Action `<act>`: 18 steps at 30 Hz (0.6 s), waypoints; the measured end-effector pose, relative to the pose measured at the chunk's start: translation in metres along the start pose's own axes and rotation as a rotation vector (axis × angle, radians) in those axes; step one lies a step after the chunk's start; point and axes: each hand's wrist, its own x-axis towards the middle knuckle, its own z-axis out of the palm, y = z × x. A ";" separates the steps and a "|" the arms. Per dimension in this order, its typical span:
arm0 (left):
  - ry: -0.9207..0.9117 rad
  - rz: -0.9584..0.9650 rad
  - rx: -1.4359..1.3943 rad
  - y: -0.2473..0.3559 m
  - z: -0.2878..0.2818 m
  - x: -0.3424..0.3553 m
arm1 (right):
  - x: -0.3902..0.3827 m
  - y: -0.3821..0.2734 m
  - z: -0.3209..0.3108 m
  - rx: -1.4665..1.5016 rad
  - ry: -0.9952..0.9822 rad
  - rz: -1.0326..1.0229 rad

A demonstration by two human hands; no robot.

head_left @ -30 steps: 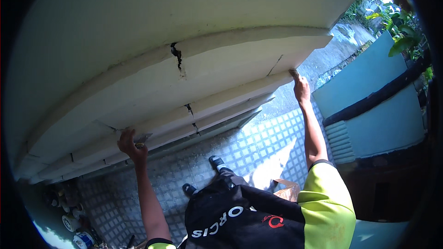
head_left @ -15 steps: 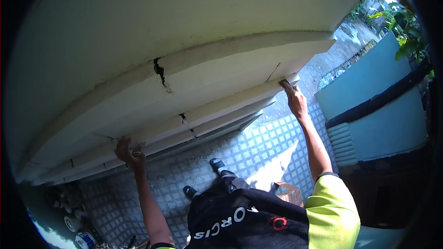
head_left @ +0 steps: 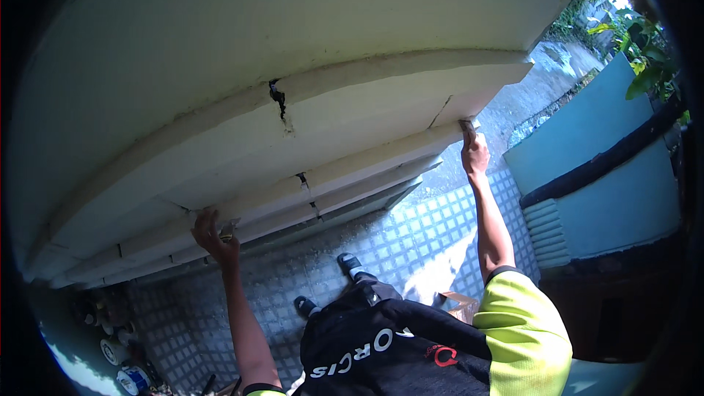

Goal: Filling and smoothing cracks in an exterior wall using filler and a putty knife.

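Observation:
My left hand (head_left: pixel 215 240) is closed on a scraper (head_left: pixel 226 232) with a pale metal blade, at the lower left stretch of a cream stepped moulding (head_left: pixel 367 143). At that moulding's right end, my right hand (head_left: pixel 475 152) presses a small, flat, grey-brown piece (head_left: pixel 467 126) on the ledge, fingers closed round it; what it is exactly is unclear. Black, jagged cracks (head_left: pixel 278 101) break the moulding's bands between my hands, and a thin line crack (head_left: pixel 441 111) runs beside my right hand. The pale wall face (head_left: pixel 308 7) fills the upper part of the view.
My sandalled feet (head_left: pixel 350 265) stand on patterned paving (head_left: pixel 418 235). A cardboard box (head_left: pixel 462 306) is beside my legs. At right are a light-blue low wall (head_left: pixel 587 139) with a dark curved band and leafy plants (head_left: pixel 645 59). Buckets (head_left: pixel 117 352) crowd the lower left; a concrete path (head_left: pixel 557 59) runs top right.
My right hand slid left and down along the ledge half a second ago, and now is back toward its end. My left hand stays at the same stretch. The view shifted slightly.

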 end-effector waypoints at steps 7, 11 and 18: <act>-0.025 -0.042 -0.030 0.000 0.000 0.002 | 0.027 0.008 -0.014 0.007 0.009 0.048; -0.007 -0.034 -0.008 -0.006 -0.003 -0.003 | -0.029 -0.046 -0.021 0.265 -0.067 -0.281; -0.032 -0.030 -0.069 0.007 -0.001 0.005 | -0.041 -0.103 -0.024 0.244 0.128 -0.040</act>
